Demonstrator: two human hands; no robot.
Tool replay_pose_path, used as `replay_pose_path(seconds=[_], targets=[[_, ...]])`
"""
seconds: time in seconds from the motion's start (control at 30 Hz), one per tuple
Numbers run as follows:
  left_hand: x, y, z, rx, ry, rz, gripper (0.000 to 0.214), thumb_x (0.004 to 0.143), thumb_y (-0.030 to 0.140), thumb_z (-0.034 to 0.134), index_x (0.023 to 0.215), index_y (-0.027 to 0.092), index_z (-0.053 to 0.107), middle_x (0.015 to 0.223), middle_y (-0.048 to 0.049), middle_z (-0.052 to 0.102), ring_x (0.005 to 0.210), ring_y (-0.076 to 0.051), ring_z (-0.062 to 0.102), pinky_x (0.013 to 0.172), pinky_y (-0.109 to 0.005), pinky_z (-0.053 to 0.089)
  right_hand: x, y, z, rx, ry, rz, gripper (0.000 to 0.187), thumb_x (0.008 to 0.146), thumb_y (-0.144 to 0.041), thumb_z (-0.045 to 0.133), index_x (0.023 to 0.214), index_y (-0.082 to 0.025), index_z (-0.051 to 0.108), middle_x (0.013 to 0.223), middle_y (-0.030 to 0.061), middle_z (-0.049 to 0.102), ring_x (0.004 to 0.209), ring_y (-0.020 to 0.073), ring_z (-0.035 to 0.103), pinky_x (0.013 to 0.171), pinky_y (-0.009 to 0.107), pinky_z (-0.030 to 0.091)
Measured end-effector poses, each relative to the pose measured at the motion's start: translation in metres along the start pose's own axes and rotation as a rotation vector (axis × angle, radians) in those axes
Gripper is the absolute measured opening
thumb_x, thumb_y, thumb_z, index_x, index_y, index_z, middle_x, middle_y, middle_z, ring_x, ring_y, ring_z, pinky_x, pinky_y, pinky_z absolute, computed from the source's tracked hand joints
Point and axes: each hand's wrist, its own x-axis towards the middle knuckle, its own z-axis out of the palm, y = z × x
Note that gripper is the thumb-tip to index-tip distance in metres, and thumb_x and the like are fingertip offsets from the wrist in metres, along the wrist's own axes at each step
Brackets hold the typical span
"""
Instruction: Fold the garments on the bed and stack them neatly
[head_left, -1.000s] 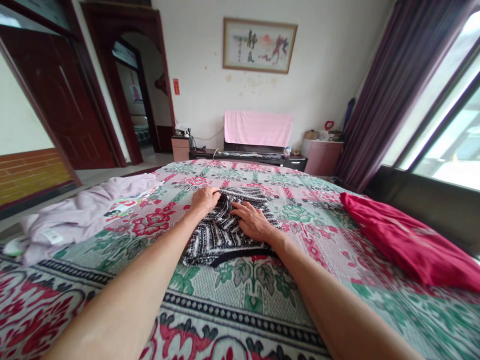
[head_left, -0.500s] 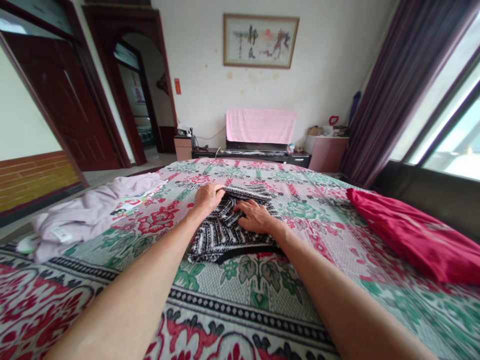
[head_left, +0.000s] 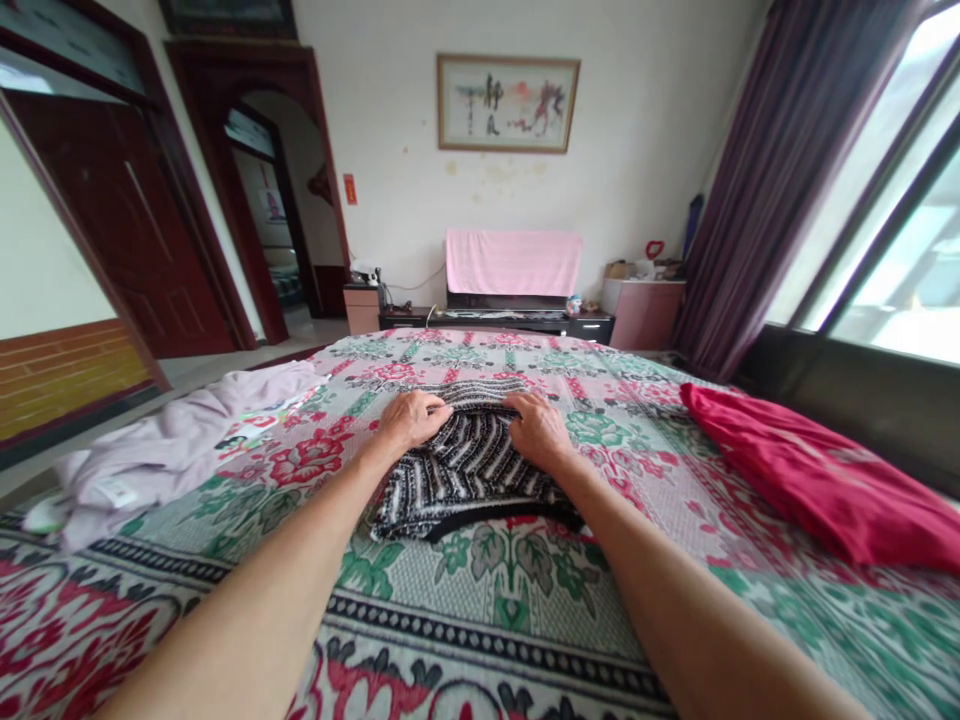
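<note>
A black-and-white knitted sweater lies partly folded on the flowered bedspread, its dark curved neckband towards me. My left hand is closed on the left end of the sweater's far folded edge. At the right end of that same edge, my right hand has its fingers curled onto the knit. Between the two hands the far edge is slightly raised, with a dark gap beneath it. Both thumbs are partly hidden by the fabric.
On the left lies a rumpled pale lilac garment over a printed cloth. A red garment rests on the right side of the bed. Beyond the bed's far end stands a low cabinet, with a pink cloth above it.
My right hand has moved from the middle of the sweater up to its far edge and taken hold there. My left hand keeps its grip. The view has tilted slightly.
</note>
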Motion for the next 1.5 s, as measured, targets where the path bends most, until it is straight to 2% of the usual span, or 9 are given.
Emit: replay_pose_path(seconds=[0.17,0.3,0.4,0.63,0.77,0.87,1.0,1.13,1.5], targets=[[-0.001,0.003,0.009,0.011,0.074,0.046,0.039,0.082,0.044,0.056,0.111,0.021,0.070,0.112,-0.0063,0.069,0.101,-0.021,0.063,0.093,-0.031,0.047,-0.005,0.008,0.007,-0.044,-0.097,0.016,0.046,0.074,-0.010,0.049,0.117,-0.021,0.062,0.128,0.0078,0.060,0.116,0.0274,0.049,0.094,0.042,0.044],[0.002,0.002,0.010,-0.019,0.144,0.262,0.038,0.080,0.015,0.050,0.112,0.023,0.070,0.134,-0.0043,0.055,0.121,-0.019,0.053,0.106,-0.031,0.039,-0.006,0.010,0.011,-0.005,-0.078,0.015,0.041,0.073,-0.008,0.048,0.110,-0.018,0.063,0.122,0.0098,0.060,0.115,0.0251,0.049,0.096,0.040,0.043],[0.004,-0.002,0.010,0.013,0.041,0.446,0.048,0.072,0.003,0.045,0.102,0.027,0.074,0.147,0.0027,0.042,0.138,-0.020,0.034,0.115,-0.036,0.028,-0.006,0.010,0.011,0.015,-0.093,0.001,0.041,0.071,-0.004,0.047,0.103,-0.020,0.066,0.121,0.0086,0.060,0.115,0.0232,0.049,0.097,0.038,0.043],[0.003,-0.011,0.019,0.087,-0.055,0.453,0.041,0.076,0.006,0.045,0.095,0.026,0.075,0.136,-0.0019,0.053,0.132,-0.024,0.040,0.112,-0.041,0.033,-0.009,-0.004,0.003,-0.030,-0.207,-0.121,0.035,0.071,-0.006,0.048,0.090,-0.023,0.071,0.133,0.0080,0.054,0.124,0.0284,0.044,0.092,0.046,0.044],[0.003,-0.010,0.016,0.047,-0.032,0.484,0.030,0.079,0.015,0.050,0.092,0.024,0.076,0.129,-0.0054,0.058,0.125,-0.024,0.048,0.111,-0.039,0.034,-0.009,-0.009,0.001,0.052,-0.102,-0.183,0.027,0.069,-0.005,0.050,0.080,-0.020,0.070,0.123,0.0090,0.060,0.114,0.0259,0.050,0.094,0.043,0.043],[0.002,-0.005,0.005,-0.005,-0.005,0.440,0.025,0.076,0.018,0.055,0.090,0.024,0.076,0.120,-0.0039,0.063,0.116,-0.021,0.055,0.105,-0.035,0.040,-0.011,-0.017,0.000,0.184,0.018,-0.269,0.020,0.071,-0.008,0.051,0.077,-0.019,0.067,0.097,0.0078,0.064,0.092,0.0198,0.056,0.088,0.035,0.044],[-0.007,0.008,-0.011,0.006,-0.017,0.253,0.024,0.078,0.025,0.053,0.085,0.022,0.076,0.090,-0.0049,0.071,0.087,-0.019,0.064,0.083,-0.029,0.048,-0.019,-0.026,0.004,0.246,-0.071,-0.344,0.016,0.069,-0.010,0.054,0.075,-0.017,0.066,0.074,0.0030,0.058,0.068,0.0149,0.054,0.067,0.026,0.044],[-0.026,0.019,-0.016,0.021,-0.202,0.062,0.026,0.075,0.036,0.055,0.073,0.021,0.076,0.068,-0.0045,0.070,0.071,-0.018,0.064,0.066,-0.025,0.044,-0.023,-0.027,0.009,0.245,-0.135,-0.345,0.015,0.067,-0.010,0.055,0.074,-0.017,0.066,0.072,0.0026,0.058,0.070,0.0148,0.054,0.068,0.025,0.043],[-0.045,0.021,-0.014,-0.066,-0.275,-0.173,0.026,0.064,0.040,0.061,0.061,0.018,0.073,0.054,-0.0025,0.060,0.060,-0.014,0.056,0.055,-0.023,0.034,-0.022,-0.026,0.010,0.252,-0.146,-0.338,0.016,0.068,-0.011,0.054,0.074,-0.018,0.067,0.074,0.0032,0.060,0.073,0.0159,0.056,0.072,0.026,0.044]])
